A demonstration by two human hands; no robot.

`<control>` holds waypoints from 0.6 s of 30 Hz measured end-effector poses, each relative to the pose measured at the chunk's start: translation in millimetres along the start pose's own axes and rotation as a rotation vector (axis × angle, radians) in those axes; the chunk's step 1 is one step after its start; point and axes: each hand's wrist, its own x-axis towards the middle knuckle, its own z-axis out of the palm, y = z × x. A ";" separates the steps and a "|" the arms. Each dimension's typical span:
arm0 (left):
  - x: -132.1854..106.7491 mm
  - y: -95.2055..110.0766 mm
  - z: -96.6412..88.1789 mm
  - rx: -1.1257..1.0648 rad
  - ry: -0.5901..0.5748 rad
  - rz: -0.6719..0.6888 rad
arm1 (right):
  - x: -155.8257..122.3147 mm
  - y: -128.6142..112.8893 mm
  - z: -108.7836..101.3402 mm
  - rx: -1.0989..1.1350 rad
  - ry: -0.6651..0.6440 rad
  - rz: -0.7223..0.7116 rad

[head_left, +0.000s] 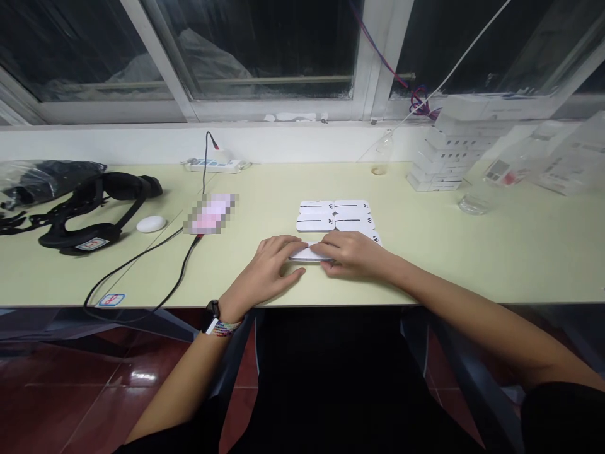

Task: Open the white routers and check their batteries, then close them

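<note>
A white flat card with rounded corners (309, 254) lies low over the table near its front edge, between my two hands. My left hand (270, 268) has its fingertips on the card's left end, with the thumb stretched out apart in front of it. From the right, my right hand (352, 255) grips the card, fingers over its top and thumb near its front corner. Just behind are several similar white cards (316, 221) in rows, each with a black line and a letter-like mark. One at the right (373, 235) is partly hidden by my right hand.
To the left are a black headset (80, 236), a white oval object (151, 224), a blurred-out phone-like object (211, 214) with black cables, and a power strip (215, 165). White boxes (435, 170), a small bottle (384, 151) and a clear bottle (477, 200) stand back right.
</note>
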 end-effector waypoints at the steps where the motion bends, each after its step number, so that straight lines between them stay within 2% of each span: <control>1: 0.0 1.2 -0.7 -0.012 0.004 0.002 | 0.8 -0.5 -0.6 0.047 0.013 0.016; 5: -0.6 4.8 -3.1 -0.106 0.048 -0.045 | 2.3 -0.3 -3.0 0.332 0.060 0.160; 7: -1.1 4.9 -3.6 -0.148 0.055 -0.075 | 2.0 2.5 -4.9 0.370 0.065 0.192; 12: -0.9 0.9 -1.6 -0.129 -0.030 -0.111 | -3.4 13.3 -13.0 0.257 0.048 0.063; 15: -0.7 -1.2 0.0 -0.092 -0.048 -0.148 | -7.2 14.3 -16.5 0.296 -0.018 0.018; 18: -0.4 -1.5 0.4 -0.080 -0.044 -0.123 | -8.5 10.8 -17.9 0.336 -0.055 0.026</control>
